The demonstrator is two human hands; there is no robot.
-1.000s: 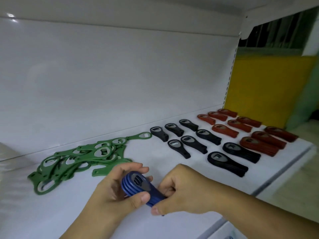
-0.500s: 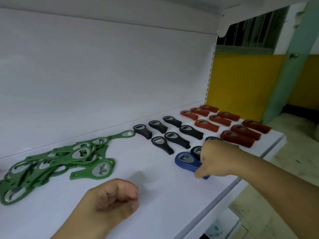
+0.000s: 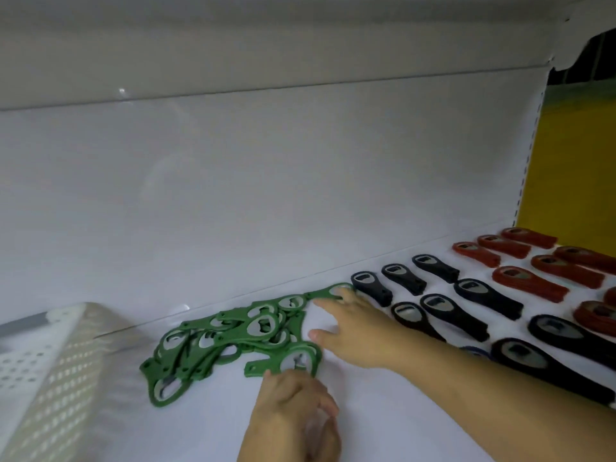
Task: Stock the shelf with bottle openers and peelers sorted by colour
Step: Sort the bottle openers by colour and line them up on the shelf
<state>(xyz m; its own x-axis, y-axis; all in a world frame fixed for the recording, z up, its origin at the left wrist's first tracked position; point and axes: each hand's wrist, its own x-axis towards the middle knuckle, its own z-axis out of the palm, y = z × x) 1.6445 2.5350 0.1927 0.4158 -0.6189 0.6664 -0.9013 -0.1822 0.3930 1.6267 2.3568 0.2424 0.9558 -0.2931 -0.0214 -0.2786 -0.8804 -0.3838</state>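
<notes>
A loose pile of green bottle openers (image 3: 233, 338) lies on the white shelf (image 3: 383, 415). My right hand (image 3: 350, 328) reaches across to it with straight, spread fingers, the fingertips at the head of the farthest green opener (image 3: 328, 292). My left hand (image 3: 293, 418) hovers blurred just below the nearest green opener (image 3: 283, 360), fingers curled, nothing visibly held. Black openers (image 3: 453, 311) lie in rows to the right, red openers (image 3: 540, 271) beyond them. Behind my right forearm, only a sliver of a blue opener (image 3: 475, 351) shows.
A white perforated basket (image 3: 50, 361) stands on the shelf at the far left. The shelf's white back panel (image 3: 266, 195) rises behind the openers, with another shelf overhead. A yellow wall (image 3: 573, 181) shows past the right end.
My right hand let go of the blue openers beside the black ones and swung left to the green pile. My left hand moved forward to the nearest green opener. The view shifted left, showing the basket.
</notes>
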